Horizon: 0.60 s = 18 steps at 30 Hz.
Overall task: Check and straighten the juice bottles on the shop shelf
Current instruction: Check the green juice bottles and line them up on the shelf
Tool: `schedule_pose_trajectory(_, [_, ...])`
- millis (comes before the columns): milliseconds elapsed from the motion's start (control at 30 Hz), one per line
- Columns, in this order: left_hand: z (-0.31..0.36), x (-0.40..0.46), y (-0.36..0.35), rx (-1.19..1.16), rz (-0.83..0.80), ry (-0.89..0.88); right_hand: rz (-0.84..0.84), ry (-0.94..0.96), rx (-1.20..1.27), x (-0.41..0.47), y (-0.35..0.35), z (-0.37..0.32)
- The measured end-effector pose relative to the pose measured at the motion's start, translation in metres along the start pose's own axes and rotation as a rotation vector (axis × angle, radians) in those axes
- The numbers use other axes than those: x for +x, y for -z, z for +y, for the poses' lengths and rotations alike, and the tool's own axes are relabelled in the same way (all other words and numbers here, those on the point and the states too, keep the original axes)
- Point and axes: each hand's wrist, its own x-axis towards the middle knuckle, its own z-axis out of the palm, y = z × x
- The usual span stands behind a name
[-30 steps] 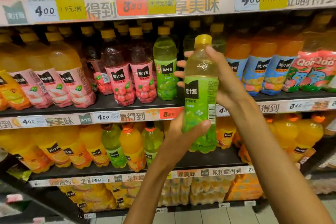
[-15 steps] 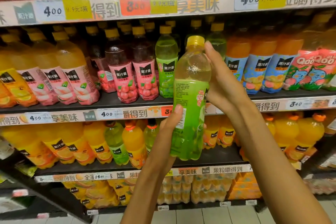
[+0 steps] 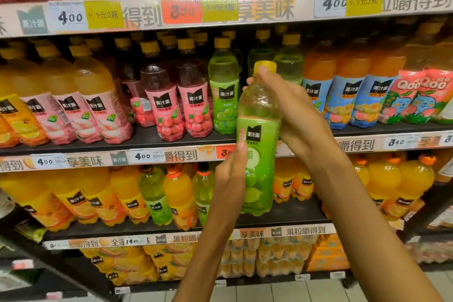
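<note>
I hold a green grape juice bottle with a yellow cap upright in front of the middle shelf. My left hand grips its lower body, thumb across the label. My right hand wraps its shoulder from behind, one finger on the cap. The label's black logo faces me. A matching green bottle stands on the shelf just left of it, with more green bottles behind the held one.
Red-labelled bottles and pink-labelled orange bottles fill the middle shelf's left; blue-labelled orange bottles and pink pouches its right. Orange and green bottles line the shelf below. Price strips run along the shelf edges.
The bottle has been turned in my hands, so its black logo faces me again after showing the side text. It also sits slightly lower; my right finger now rests on the cap.
</note>
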Motion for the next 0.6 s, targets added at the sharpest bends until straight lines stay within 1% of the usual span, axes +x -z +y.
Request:
schedule_pose_trajectory(67, [0.001,0.000,0.006,-0.085,-0.047,0.107,-0.047,-0.030,0.070,0.002,0.002,-0.002])
schedule_pose_trajectory(100, [0.002,0.000,0.010,-0.120,-0.099,0.139,-0.065,-0.058,0.137,0.003,0.003,-0.003])
schedule_pose_trajectory(167, [0.004,-0.003,0.012,-0.202,-0.235,0.164,-0.127,-0.129,0.269,0.005,0.001,-0.002])
schedule_pose_trajectory(233, [0.004,-0.003,0.012,-0.221,-0.308,0.182,-0.209,-0.156,0.377,0.006,-0.002,-0.001])
schedule_pose_trajectory(267, [0.002,-0.003,0.011,-0.196,-0.305,0.180,-0.234,-0.147,0.411,0.006,-0.002,0.000])
schedule_pose_trajectory(333, [0.001,-0.002,0.011,-0.113,-0.256,0.168,-0.232,-0.127,0.425,0.006,-0.002,-0.002])
schedule_pose_trajectory(433, [0.006,-0.001,0.013,-0.021,-0.188,0.139,-0.155,-0.111,0.306,0.007,-0.001,-0.004])
schedule_pose_trajectory(500, [0.007,-0.003,0.011,0.036,-0.218,0.085,-0.089,-0.089,0.216,0.008,0.000,-0.005])
schedule_pose_trajectory(600, [0.008,-0.006,0.008,0.022,-0.175,0.074,-0.049,-0.108,0.228,0.010,0.002,-0.009])
